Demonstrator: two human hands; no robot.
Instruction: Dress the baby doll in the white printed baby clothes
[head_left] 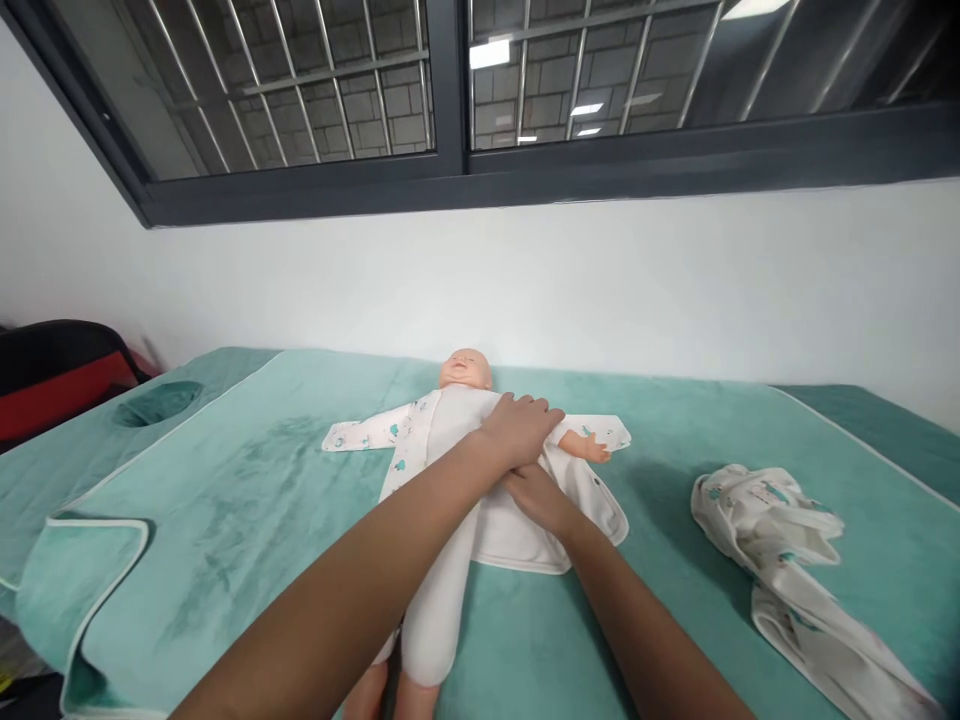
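Doll (456, 420) lies face-up on the bed (225, 520) over an open jacket (592, 505), one arm sleeved and the front judged unfastened; left hand (521, 428) lies flat on its chest, right hand (541, 497) on the flap, fingers hidden.

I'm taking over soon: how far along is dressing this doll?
Done: the doll lies on the opened printed top. In hand: left hand on its chest, right hand on the flap. Left: front open, one arm bare, the crumpled garment untouched.
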